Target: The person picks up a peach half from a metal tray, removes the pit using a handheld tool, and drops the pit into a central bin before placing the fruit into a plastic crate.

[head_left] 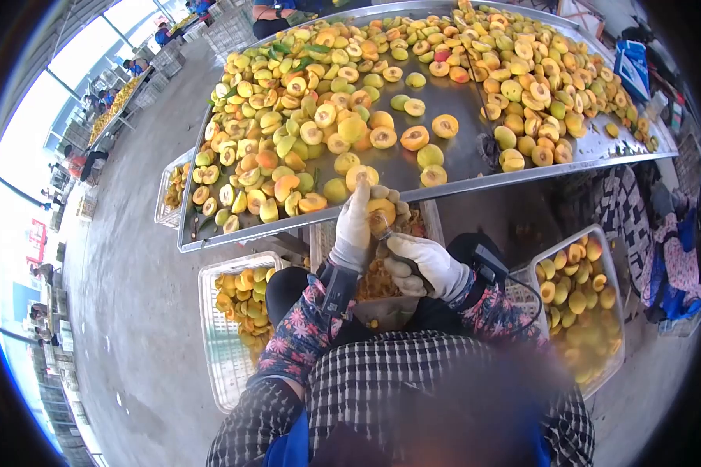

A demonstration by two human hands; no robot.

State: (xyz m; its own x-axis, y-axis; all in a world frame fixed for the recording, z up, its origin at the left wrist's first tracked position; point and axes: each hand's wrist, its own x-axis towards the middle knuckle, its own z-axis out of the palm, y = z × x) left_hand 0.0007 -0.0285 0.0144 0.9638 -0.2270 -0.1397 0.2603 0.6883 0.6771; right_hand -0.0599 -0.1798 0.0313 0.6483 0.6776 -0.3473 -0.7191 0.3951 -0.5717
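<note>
My left hand (pixel 360 222), in a white glove, is closed around a yellow peach half (pixel 381 212), cut side showing. Another peach half (pixel 361 177) shows right above the left thumb, at the table's near rim. In a white glove too, my right hand (pixel 426 263) grips a small pitting knife (pixel 382 231), its thin metal tip at the peach half and most of its handle hidden by the fingers. Below both hands stands a crate (pixel 435 222) holding brownish-orange scraps and pits.
Halved peaches in heaps cover much of the metal table (pixel 444 93) ahead. A white crate of peach halves (pixel 210 327) stands at my left, another (pixel 617 342) at my right. Patterned cloth (pixel 627 226) lies at the far right. People work at tables in the left background.
</note>
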